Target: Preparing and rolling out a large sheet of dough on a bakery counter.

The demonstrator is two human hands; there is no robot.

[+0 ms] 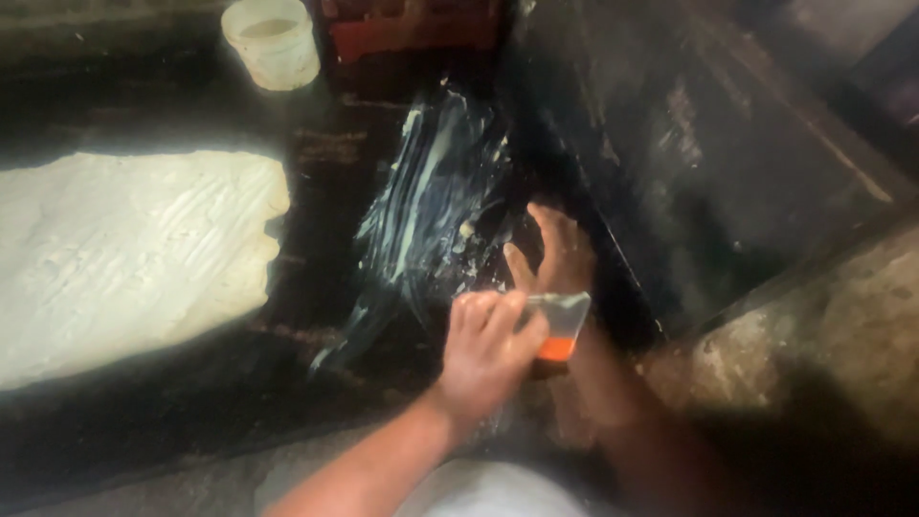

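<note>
Where the head camera looks down, a dark, wet slab (316, 316) fills most of the view. The left hand (486, 352) is closed around a scraper (558, 325), fingers curled over its top edge; the blade is pale and the lower part orange. The scraper sits at the slab's near right edge, just beside the right hand. The right hand (555, 254) lies flat on the slab with fingers stretched forward and loosely together, holding nothing, its fingertips touching a streaky white smear (426, 206) that runs diagonally across the dark surface. The right forearm passes under the scraper.

To the left, well apart from the hands, a large flattened sheet of pale dough (129, 258) rests on the slab, its top ridged with shallow lines. At the far edge, a white bucket (272, 42) stands upright, and beside it a red crate (412, 29) shows in part. Rough stone (823, 354) lies at right. The scene is dim and somewhat blurred.
</note>
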